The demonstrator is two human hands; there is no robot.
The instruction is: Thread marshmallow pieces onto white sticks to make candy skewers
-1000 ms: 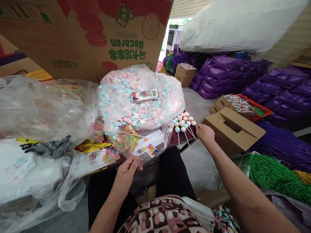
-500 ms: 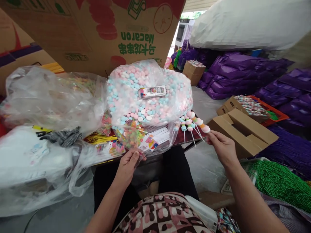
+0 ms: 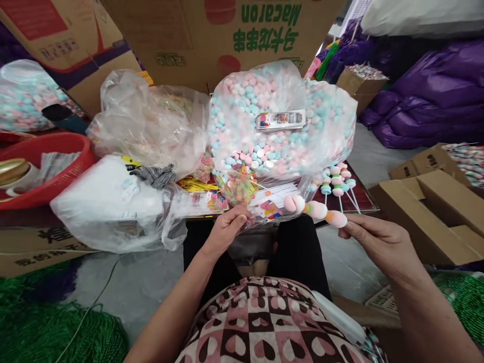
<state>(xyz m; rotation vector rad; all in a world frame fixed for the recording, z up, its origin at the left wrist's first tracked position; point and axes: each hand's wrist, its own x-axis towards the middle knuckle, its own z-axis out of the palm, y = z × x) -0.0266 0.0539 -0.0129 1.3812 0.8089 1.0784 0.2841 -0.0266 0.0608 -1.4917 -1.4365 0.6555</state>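
Note:
My right hand [image 3: 378,239] is closed on the end of a marshmallow skewer [image 3: 317,210], which points left over the table edge. Pink and white marshmallows alternate on it with green and orange gummy rings. My left hand [image 3: 230,224] pinches the edge of a clear plastic bag [image 3: 249,219], beside a colourful printed wrapper [image 3: 269,210] and below a heap of gummy rings [image 3: 238,186]. White sticks [image 3: 280,192] lie just behind. Several other marshmallow skewers [image 3: 336,179] rest at the table's right end, beyond my right hand.
A large clear bag of marshmallows [image 3: 249,96] carries a stack of printed packets [image 3: 281,120]. Behind stands a Macaron carton [image 3: 212,65]. Crumpled plastic bags [image 3: 151,116] and a red basket [image 3: 75,174] are at left; an open cardboard box [image 3: 427,217] is at right.
The view has swung left. My right hand has brought the marshmallow skewer leftward, away from the other skewers and closer to my left hand, which still pinches the plastic bag.

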